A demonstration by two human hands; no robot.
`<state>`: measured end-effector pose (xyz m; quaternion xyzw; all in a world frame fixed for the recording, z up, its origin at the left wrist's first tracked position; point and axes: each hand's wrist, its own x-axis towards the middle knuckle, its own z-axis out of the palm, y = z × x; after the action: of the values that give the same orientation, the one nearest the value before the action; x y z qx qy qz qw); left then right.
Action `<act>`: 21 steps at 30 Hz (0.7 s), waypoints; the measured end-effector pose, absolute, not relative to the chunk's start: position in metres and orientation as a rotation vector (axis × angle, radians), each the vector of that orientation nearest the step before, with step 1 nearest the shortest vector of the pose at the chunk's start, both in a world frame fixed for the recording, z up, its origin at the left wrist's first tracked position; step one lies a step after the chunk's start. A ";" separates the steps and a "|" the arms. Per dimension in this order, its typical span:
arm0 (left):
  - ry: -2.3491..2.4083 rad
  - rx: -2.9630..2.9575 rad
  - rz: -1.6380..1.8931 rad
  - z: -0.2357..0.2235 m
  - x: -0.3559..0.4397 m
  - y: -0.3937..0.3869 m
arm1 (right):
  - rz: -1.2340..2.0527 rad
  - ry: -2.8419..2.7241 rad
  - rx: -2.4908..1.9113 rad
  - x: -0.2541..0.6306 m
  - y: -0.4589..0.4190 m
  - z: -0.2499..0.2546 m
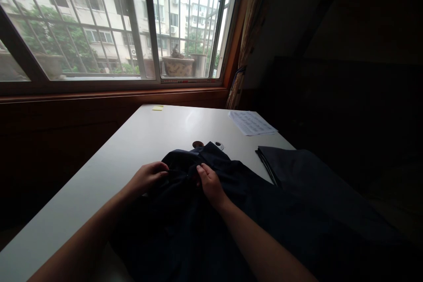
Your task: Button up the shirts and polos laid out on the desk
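A dark navy garment (198, 220) lies spread on the white table (132, 150) in front of me. My left hand (148, 177) is closed, pinching the cloth near its upper edge. My right hand (209, 183) sits just to the right, its fingers curled and pressed onto the same stretch of fabric. The two hands are a short gap apart, with a fold of the garment between them. What lies under the fingertips is too dark to make out.
A folded dark cloth (297, 172) lies at the right. Printed paper sheets (251, 122) rest at the far right corner, a yellow sticky note (157, 107) at the far edge. Two small round objects (208, 144) sit behind the garment. A barred window (115, 22) is beyond.
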<state>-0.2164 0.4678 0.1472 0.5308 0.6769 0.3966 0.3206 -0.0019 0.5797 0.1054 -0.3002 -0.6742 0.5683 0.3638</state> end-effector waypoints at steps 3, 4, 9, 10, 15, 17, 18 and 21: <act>1.765 1.415 1.011 0.145 -0.217 0.468 | 1.443 -1.776 -0.757 -0.002 0.580 0.105; 1.763 1.423 1.009 0.143 -0.218 0.468 | 1.439 -1.787 -0.755 -0.002 0.580 0.105; 1.795 1.398 1.011 0.141 -0.222 0.470 | 1.423 -1.818 -0.750 -0.001 0.580 0.104; 1.811 1.384 1.002 0.141 -0.222 0.470 | 1.419 -1.819 -0.751 -0.001 0.580 0.104; 1.813 1.336 0.934 0.145 -0.224 0.468 | 1.403 -1.818 -0.757 -0.001 0.580 0.104; 1.785 1.331 0.935 0.146 -0.225 0.468 | 1.406 -1.812 -0.751 -0.002 0.581 0.103; 1.771 1.322 0.941 0.145 -0.225 0.468 | 1.405 -1.810 -0.750 -0.002 0.581 0.103; 1.738 1.289 0.960 0.142 -0.227 0.469 | 1.399 -1.811 -0.757 -0.002 0.581 0.104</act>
<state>-0.2275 0.4693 0.1424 0.5042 0.6798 0.3754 0.3778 -0.0021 0.5806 0.1038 -0.2934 -0.7017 0.5420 0.3577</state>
